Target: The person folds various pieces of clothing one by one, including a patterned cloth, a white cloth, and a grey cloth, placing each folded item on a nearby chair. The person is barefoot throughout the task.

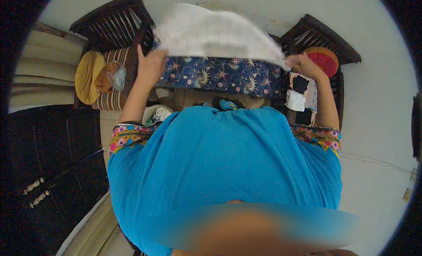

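Observation:
A white cloth [214, 31] is spread wide in the air between my two hands, blurred by motion and bulging away from me. At its left corner my left hand [152, 64] grips the fabric, thumb pointing up. My right hand [301, 65] pinches the opposite corner, above the small folded clothes on the right. Below the cloth's near edge shows a dark blue seat cushion [217, 74] with a flower and star pattern. The cloth hides the cushion's far part.
Left of me are a striped chair cushion [115, 101], a yellow round cushion [88, 78] and a clear plastic bag [117, 76]. A bucket [148, 112] holds crumpled cloths. On the right lie folded clothes [295, 100] and a red round cushion [324, 63]. Dark slatted wooden chairs [113, 25] flank the seat.

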The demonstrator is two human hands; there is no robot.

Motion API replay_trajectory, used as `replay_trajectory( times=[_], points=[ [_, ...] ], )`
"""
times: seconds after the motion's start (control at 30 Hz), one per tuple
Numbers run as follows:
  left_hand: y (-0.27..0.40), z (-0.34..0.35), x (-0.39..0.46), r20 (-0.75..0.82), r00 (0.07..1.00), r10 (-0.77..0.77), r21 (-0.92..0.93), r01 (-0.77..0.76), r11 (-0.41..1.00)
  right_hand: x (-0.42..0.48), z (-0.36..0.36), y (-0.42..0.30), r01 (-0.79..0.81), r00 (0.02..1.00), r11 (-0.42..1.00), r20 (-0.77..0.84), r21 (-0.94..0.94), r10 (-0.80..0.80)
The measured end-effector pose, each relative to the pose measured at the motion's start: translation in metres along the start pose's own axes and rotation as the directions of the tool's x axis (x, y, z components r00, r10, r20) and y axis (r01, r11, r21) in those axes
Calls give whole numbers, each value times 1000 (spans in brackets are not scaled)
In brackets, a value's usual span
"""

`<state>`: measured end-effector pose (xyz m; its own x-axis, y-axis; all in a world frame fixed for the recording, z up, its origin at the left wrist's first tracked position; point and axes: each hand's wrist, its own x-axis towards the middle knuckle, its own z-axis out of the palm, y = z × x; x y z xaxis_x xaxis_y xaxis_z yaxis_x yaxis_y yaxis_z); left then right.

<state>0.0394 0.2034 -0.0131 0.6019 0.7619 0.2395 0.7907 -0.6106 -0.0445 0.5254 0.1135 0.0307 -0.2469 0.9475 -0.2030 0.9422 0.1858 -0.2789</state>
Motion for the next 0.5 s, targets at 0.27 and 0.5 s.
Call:
replay_trajectory(
  times=[0.27,0.5],
  points=[
    [6,20,-31,423,906,-9,-594,284,752,-23,17,5,-137,990,986,-39,-98,134],
    [38,22,-23,249,969,-1,-265,69,962,-23,44,17,-240,970,920,-103,-310,219]
  ],
)
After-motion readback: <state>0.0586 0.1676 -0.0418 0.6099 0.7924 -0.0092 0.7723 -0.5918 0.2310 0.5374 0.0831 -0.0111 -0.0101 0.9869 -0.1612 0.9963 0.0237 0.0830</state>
